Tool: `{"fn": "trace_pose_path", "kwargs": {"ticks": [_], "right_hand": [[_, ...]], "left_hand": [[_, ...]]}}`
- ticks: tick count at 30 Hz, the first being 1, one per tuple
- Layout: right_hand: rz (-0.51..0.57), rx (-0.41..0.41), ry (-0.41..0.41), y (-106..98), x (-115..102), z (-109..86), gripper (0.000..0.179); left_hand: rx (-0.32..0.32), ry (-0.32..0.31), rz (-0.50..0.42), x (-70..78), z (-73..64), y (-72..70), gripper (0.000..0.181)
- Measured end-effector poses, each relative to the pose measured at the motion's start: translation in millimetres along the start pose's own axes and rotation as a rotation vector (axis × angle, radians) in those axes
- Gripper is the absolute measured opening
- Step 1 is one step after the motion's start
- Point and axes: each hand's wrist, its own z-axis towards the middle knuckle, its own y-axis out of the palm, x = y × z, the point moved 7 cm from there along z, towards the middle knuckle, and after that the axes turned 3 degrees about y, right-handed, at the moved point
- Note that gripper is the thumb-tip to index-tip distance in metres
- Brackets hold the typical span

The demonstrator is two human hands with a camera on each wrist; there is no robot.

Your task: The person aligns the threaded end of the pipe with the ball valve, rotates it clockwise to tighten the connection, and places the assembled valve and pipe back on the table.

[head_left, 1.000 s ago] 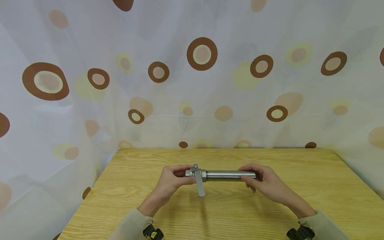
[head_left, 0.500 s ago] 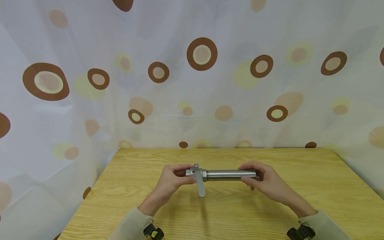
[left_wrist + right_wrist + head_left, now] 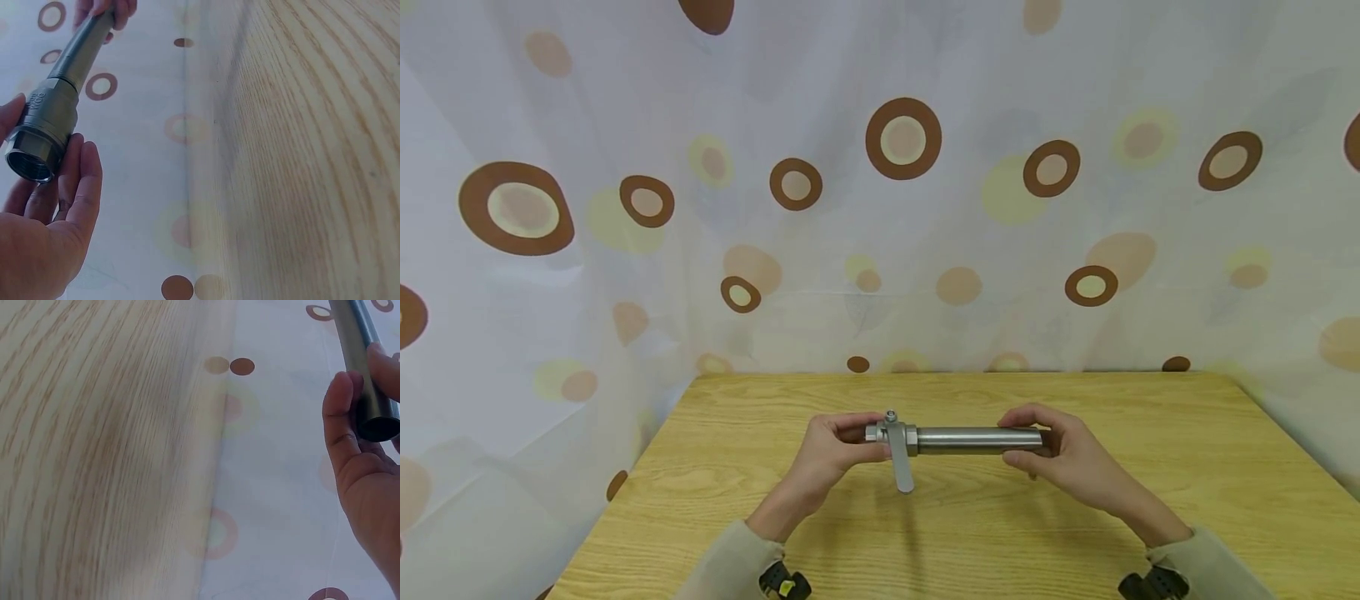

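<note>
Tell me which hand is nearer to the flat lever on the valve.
Left. The left hand grips the valve close beside the lever; the right hand holds the tube by its far end, with most of the tube's length between it and the lever.

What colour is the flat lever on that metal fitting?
The lever is plain silvery grey; it shows best in the head view.

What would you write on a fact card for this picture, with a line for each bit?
Left hand: pinches a silver metal valve
Right hand: holds a smooth silver metal tube
On the valve: flat grey metal lever, rounded at its end
Join: tube and valve end to end
Below: yellowish wooden table
Behind: white sheet with brown and pale spots
</note>
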Motion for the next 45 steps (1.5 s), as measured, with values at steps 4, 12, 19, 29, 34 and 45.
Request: {"fn": "trace_pose_path", "kwargs": {"ticks": [4, 12, 19, 29, 34, 45], "right_hand": [[-0.050, 0.010, 0.053, -0.1, 2.6, 1.3, 0.025], [-0.013, 0.018, 0.041, 0.2, 0.3, 0.2, 0.034], [-0.037, 0.000, 0.054, -0.2, 1.4, 1.0, 0.029], [-0.026, 0.017, 0.022, 3.5, 4.1, 0.9, 0.037], [-0.030, 0.020, 0.015, 2.7, 2.5, 1.1, 0.029], [-0.076, 0.027, 0.060, 1.3, 3.2, 2.5, 0.034]], "left_hand": [[0.002, 0.001, 0.000, 0.1, -0.5, -0.1, 0.048], [-0.001, 0.009, 0.001, 0.3, -1.0, -0.8, 0.047], [0.001, -0.002, 0.003, 0.7, -1.0, -0.9, 0.047], [0.008, -0.002, 0.006, -1.9, -2.7, -0.4, 0.046], [0.010, 0.005, 0.013, 0.0, -1.9, -0.4, 0.045], [0.007, 0.003, 0.023, -1.3, -0.2, -1.0, 0.045]]}}
